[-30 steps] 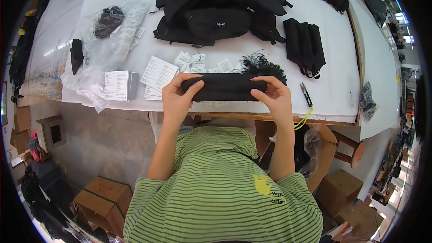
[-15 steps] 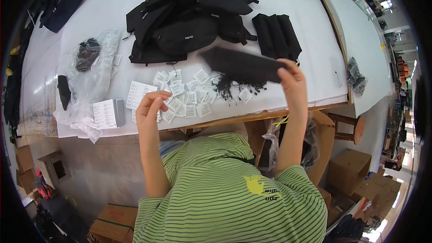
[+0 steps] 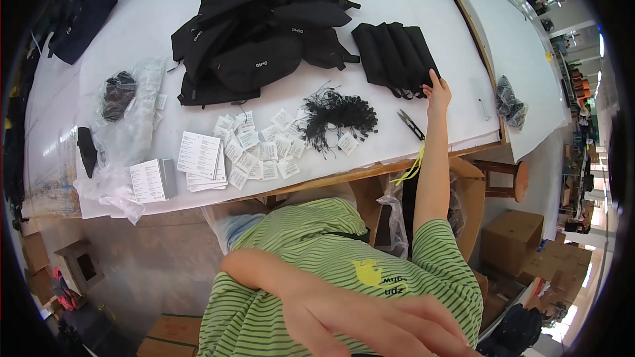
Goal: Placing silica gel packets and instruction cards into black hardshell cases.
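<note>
At the right of the white table, several flat black fabric pouches (image 3: 390,53) lie side by side. My right hand (image 3: 438,90) reaches over to them, its fingers closed on the near right corner of the rightmost black pouch (image 3: 423,56). My left hand (image 3: 370,320) is raised close to the camera in front of my striped shirt, empty, with its fingers stretched out and apart. A tangle of black cords (image 3: 340,119) lies left of my right forearm. Small dark-handled scissors (image 3: 411,125) rest between the cords and that forearm.
Black bags (image 3: 258,59) are heaped at the middle back. Small white tags (image 3: 268,152) spread before them, beside white printed cards (image 3: 198,155) and a card stack (image 3: 151,182). Clear plastic wrap (image 3: 142,106) lies left. A wooden stool (image 3: 509,178) and cardboard boxes (image 3: 512,241) stand right.
My right hand has carried the black pouch up and right and laid it at the right end of the row. My left hand has come back from the tags toward the camera.
</note>
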The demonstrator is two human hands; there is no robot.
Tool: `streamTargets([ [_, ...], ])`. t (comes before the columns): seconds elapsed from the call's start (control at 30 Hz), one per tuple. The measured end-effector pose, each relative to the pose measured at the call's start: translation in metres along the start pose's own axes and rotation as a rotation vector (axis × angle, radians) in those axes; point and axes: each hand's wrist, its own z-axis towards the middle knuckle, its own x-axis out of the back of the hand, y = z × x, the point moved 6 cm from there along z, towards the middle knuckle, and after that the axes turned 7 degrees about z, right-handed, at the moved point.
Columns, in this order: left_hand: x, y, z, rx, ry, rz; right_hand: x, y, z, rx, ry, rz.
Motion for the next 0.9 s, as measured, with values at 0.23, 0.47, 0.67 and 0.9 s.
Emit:
streamTargets([
  [0.23, 0.021, 0.042, -0.007, 0.073, 0.254, 0.398, -0.012, -0.024, -0.019, 0.058, 0.006, -0.299],
  [0.47, -0.017, 0.118, -0.034, -0.573, 0.356, 0.805, -0.067, -0.058, -0.155, 0.715, -0.116, -0.284],
  [0.67, 0.003, 0.136, -0.112, 0.072, -0.376, 0.521, -0.164, -0.006, -0.261, 0.672, -0.897, -0.622],
  [0.9, 0.147, 0.172, -0.277, 1.051, 1.202, 2.016, -0.196, 0.013, -0.276, 0.696, -1.101, -0.891],
])
